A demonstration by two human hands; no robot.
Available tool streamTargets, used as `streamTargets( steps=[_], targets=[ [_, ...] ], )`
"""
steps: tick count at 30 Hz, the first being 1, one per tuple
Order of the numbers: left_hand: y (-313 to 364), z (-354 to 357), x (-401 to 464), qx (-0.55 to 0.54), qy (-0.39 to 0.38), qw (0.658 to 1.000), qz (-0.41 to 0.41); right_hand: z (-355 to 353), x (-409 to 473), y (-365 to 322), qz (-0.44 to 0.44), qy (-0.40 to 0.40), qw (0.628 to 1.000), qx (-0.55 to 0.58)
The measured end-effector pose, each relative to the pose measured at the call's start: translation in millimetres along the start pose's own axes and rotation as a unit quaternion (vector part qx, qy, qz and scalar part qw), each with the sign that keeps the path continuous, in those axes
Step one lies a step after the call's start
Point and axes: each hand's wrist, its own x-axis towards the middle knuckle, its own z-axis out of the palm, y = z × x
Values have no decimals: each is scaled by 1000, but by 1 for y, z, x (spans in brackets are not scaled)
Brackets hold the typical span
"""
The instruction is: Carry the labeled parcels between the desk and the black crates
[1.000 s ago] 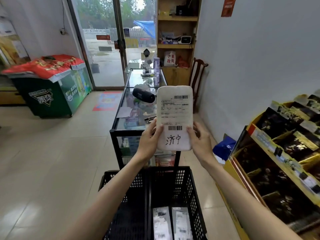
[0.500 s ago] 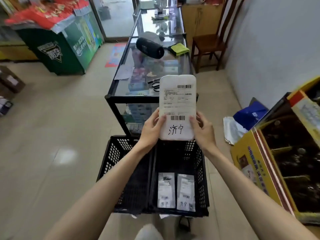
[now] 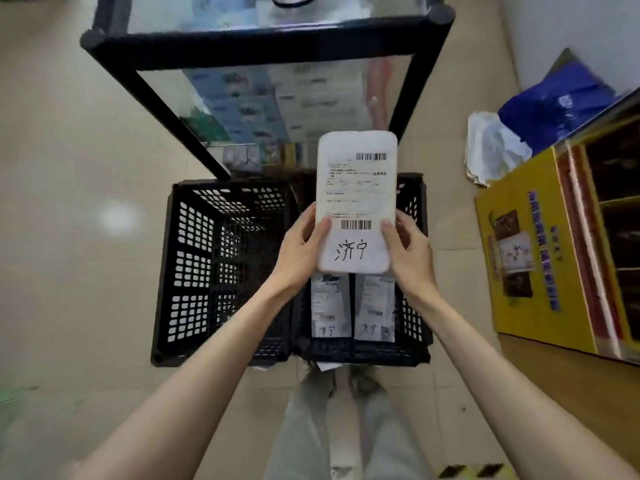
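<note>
A white labeled parcel (image 3: pixel 356 199) with barcodes and black handwriting is held flat above the right black crate (image 3: pixel 414 271). My left hand (image 3: pixel 299 251) grips its lower left edge and my right hand (image 3: pixel 408 251) grips its lower right edge. Two more labeled parcels (image 3: pixel 327 306) (image 3: pixel 374 308) lie side by side on that crate's floor, partly hidden by the held parcel. The left black crate (image 3: pixel 194 271) stands beside it with nothing visible inside. The glass-topped desk (image 3: pixel 263 46) with a black frame stands just beyond the crates.
A yellow display box (image 3: pixel 533 265) stands on the floor at the right. A blue bag (image 3: pixel 554 102) and white wrapping (image 3: pixel 491 147) lie by the wall behind it. My legs (image 3: pixel 346 427) are close to the crates' near edge. Tiled floor extends left.
The view has tilted down from the room to the crates. The parcel, still in both hands, now hangs lower over the right crate.
</note>
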Motion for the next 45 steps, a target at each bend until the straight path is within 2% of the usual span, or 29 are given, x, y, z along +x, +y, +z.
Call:
streamTargets(
  steps=[11, 17, 22, 33, 45],
  targets=[
    [-134, 35, 60, -24, -56, 995, -73, 2, 64, 136, 56, 22, 998, -27],
    [-192, 43, 97, -19, -51, 992, -113, 5, 104, 188, 68, 9, 996, -48],
    [-223, 51, 120, -11, -37, 993, -115, 8, 129, 224, 65, 1, 997, -47],
    [-262, 60, 154, -13, -23, 994, -110, 16, 166, 253, 56, 7, 997, -43],
    [-267, 44, 164, 3, -13, 995, -98, 35, 169, 261, 36, 32, 999, -22]
  ],
)
